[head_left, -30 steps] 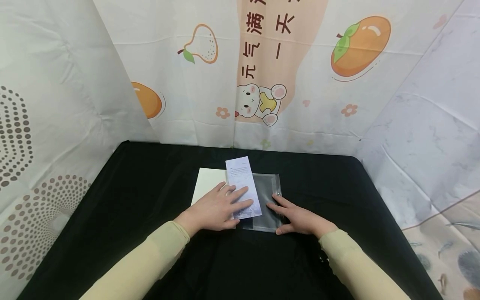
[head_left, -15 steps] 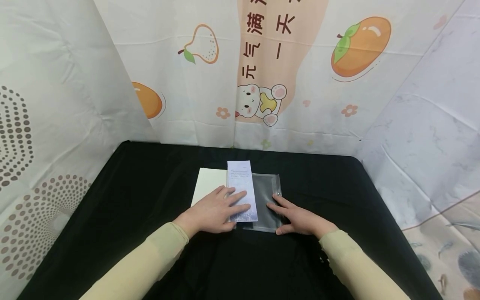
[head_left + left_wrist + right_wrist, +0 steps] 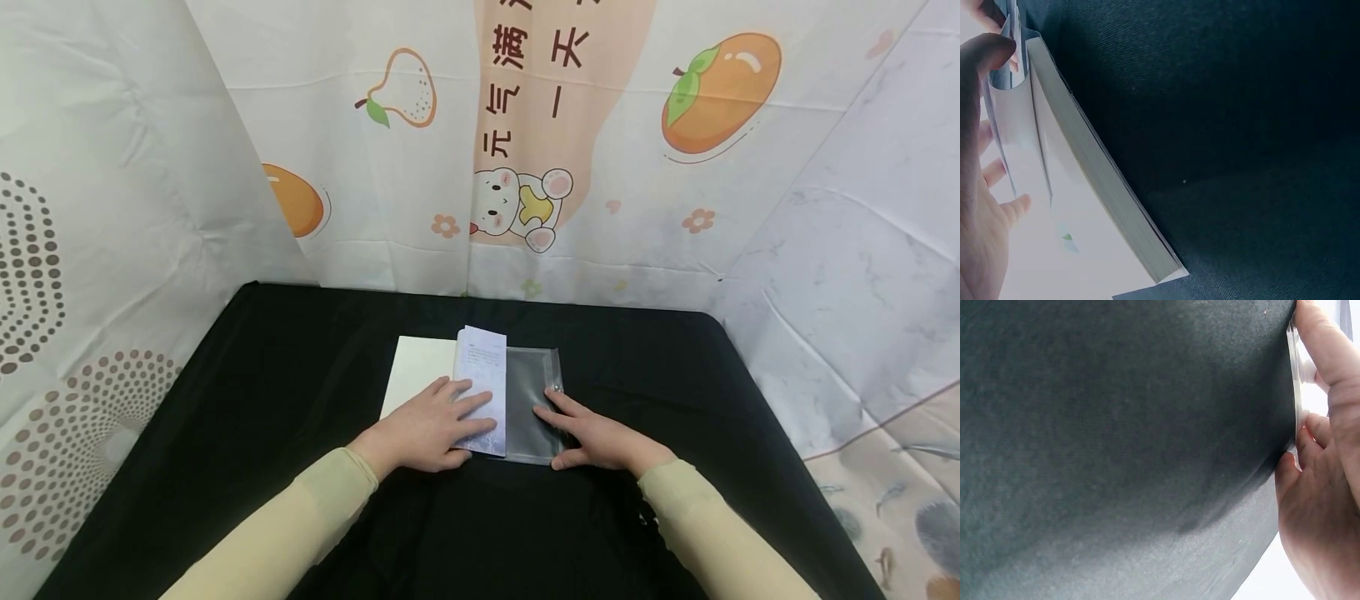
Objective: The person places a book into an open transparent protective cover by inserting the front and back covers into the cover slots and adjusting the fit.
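Observation:
A thick book (image 3: 1100, 178) lies on the black cloth, its page block visible from the side in the left wrist view. The head view shows its cream page (image 3: 418, 365) on the left. Over the middle, a pale lilac printed paper flap (image 3: 483, 362) bends at its left edge. My left hand (image 3: 427, 425) rests on that flap with fingers spread. To the right lies a clear plastic cover (image 3: 528, 392). My right hand (image 3: 600, 437) touches this cover's right edge, fingers extended. In the left wrist view, the paper curls in a loop near my thumb.
Black cloth (image 3: 315, 375) covers the table around the book. A white curtain (image 3: 360, 192) with fruit prints hangs behind the far edge. More light fabric (image 3: 847, 275) hangs along the right side.
The printed flap has turned from tilted to nearly upright and slid toward me, its left edge now bending. My left hand moved slightly nearer with it. My right hand stayed put.

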Available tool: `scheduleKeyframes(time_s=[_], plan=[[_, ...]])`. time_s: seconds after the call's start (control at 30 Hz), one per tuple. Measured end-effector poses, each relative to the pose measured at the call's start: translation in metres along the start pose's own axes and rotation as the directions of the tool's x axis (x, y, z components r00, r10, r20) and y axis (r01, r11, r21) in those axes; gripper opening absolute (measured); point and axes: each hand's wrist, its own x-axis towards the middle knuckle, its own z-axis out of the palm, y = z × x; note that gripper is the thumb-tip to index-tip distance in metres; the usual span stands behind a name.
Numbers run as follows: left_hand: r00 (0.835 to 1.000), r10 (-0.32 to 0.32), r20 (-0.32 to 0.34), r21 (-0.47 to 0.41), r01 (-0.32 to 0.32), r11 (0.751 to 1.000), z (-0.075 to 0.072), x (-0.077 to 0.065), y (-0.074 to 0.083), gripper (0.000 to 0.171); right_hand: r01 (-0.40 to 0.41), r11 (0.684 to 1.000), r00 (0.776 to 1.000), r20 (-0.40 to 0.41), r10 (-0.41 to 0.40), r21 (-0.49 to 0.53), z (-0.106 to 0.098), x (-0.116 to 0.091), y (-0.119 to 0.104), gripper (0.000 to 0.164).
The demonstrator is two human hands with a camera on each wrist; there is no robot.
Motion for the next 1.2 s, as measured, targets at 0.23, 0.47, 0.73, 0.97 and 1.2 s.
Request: scheduleKeyframes(time_s=[0.23,0.47,0.73,0.97,1.2], plan=[[1.000,0.016,0.010,0.019,-0.016,1.000,0.0032,-0.0005,-0.0004,0.052,-0.005,1.000,1.000,0.001,0.005,-0.001,0.0001,0.0000,0.0001,0.082],[0.999,0.037,0.011,0.007,-0.037,0.999,0.0034,-0.0017,-0.0001,0.051,-0.007,1.000,1.000,0.003,0.007,0.003,0.0004,0.0004,0.0005,0.082],[0.999,0.037,0.001,-0.008,-0.037,0.999,0.0061,-0.0017,0.0012,0.051,-0.005,1.000,1.000,-0.001,0.005,-0.005,0.0008,0.0001,0.0008,0.082],[0.999,0.036,-0.014,-0.002,-0.036,0.999,0.0085,0.0001,0.0021,0.052,-0.003,1.000,1.000,-0.007,0.003,-0.011,0.0011,0.0001,0.0004,0.082],[1.000,0.028,0.002,-0.011,-0.028,1.000,0.0095,0.0007,0.0036,0.054,0.002,1.000,1.000,-0.013,-0.002,-0.010,0.0015,0.0010,0.0025,0.082]])
